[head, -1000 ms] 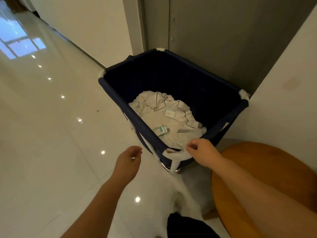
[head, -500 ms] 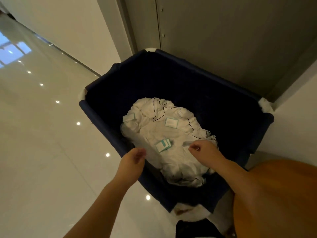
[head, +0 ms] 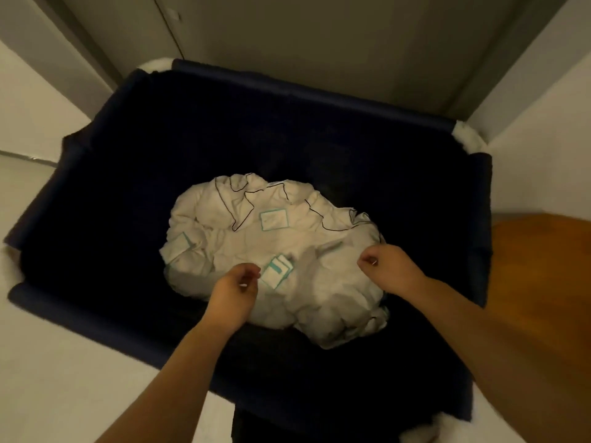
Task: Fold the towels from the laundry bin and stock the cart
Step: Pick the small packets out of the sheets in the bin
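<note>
A crumpled heap of white towels (head: 256, 238) with thin dark edging and teal-bordered labels lies at the bottom of the dark navy laundry bin (head: 319, 100). Both my arms reach down into the bin. My left hand (head: 235, 290) hovers over the near-left part of the heap beside a label, its fingers loosely curled with nothing in them. My right hand (head: 388, 266) is at the heap's right side, and its thumb and fingers seem to pinch a ridge of towel fabric. No cart is in view.
The bin stands against a grey door or panel (head: 319, 36), with pale walls on both sides. A round wooden tabletop (head: 540, 298) sits close on the right, touching the bin's edge. Pale glossy floor (head: 64, 378) lies to the left.
I have leaned over the bin. My right hand left the bin's near corner and went down onto the towels. My left hand moved from outside the bin to over the heap.
</note>
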